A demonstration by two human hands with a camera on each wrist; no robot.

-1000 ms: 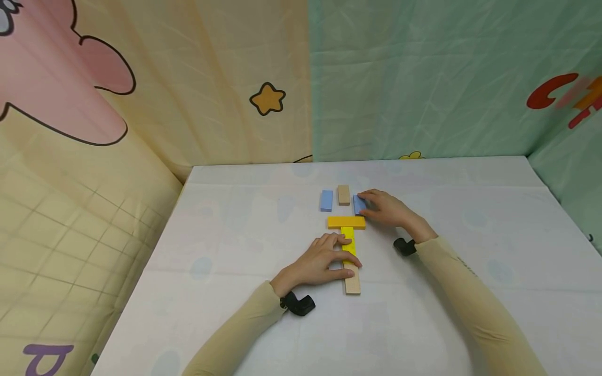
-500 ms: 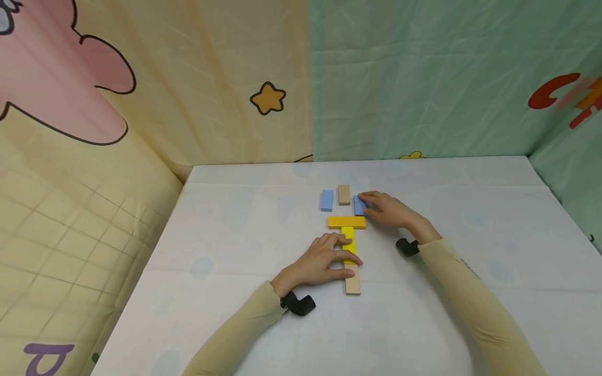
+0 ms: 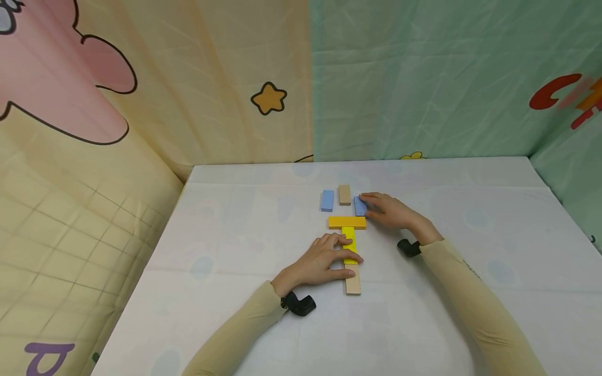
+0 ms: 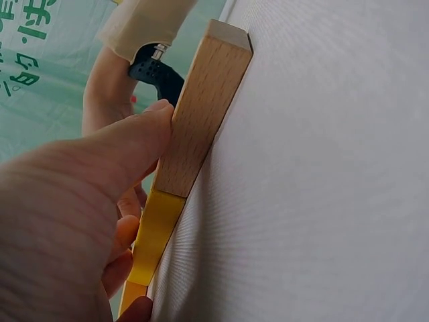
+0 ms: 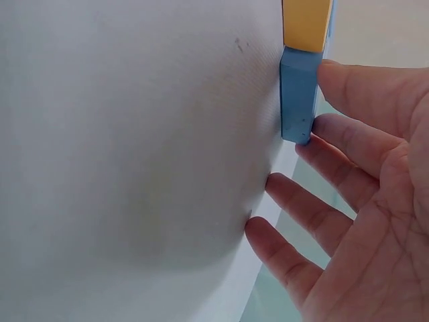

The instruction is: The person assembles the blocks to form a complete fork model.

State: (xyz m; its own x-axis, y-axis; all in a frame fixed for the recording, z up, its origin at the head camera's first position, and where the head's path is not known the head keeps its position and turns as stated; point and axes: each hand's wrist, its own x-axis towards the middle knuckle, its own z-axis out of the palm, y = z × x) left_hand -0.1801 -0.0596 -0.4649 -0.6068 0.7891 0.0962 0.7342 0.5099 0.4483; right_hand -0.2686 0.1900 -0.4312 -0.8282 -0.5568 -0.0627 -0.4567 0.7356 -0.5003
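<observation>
Laid end to end in the head view are a plain wooden block (image 3: 353, 286) and a yellow block (image 3: 348, 232). An orange block (image 3: 347, 223) lies crosswise at the far end of the yellow one. My left hand (image 3: 320, 261) rests over this column, fingers spread. Its thumb touches the wooden block (image 4: 208, 107) in the left wrist view. My right hand (image 3: 390, 210) holds a blue block (image 3: 359, 207) by thumb and fingertips. In the right wrist view this blue block (image 5: 299, 94) lies flat, its near end against the orange block (image 5: 307, 23).
Beyond the orange block, another blue block (image 3: 327, 200) lies to the left. A short wooden block (image 3: 344, 195) sits between the two blue ones, a little farther back. The white-covered table (image 3: 235, 235) meets printed curtains (image 3: 211, 78) at its far edge.
The right hand and its blue block have shifted slightly nearer to the orange block. My left hand stays in place.
</observation>
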